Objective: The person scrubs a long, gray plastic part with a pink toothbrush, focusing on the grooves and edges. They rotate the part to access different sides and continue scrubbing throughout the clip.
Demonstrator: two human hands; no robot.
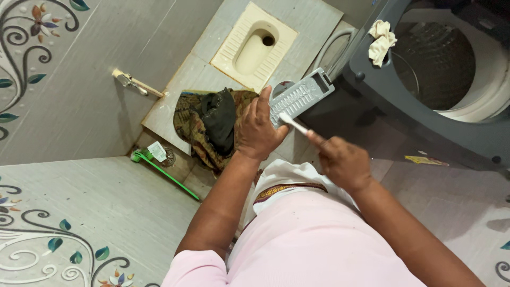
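Grey ribbed lint filter tilted, held aloft; thin white brush touching its lower edge.

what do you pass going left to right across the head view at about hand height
green brush → heap of dark clothes → left hand → grey slotted filter panel → right hand → washing machine

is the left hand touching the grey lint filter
Touching. The head view shows the left hand wrapped around the near end of the grey lint filter, fingers against its ribbed face with no gap.
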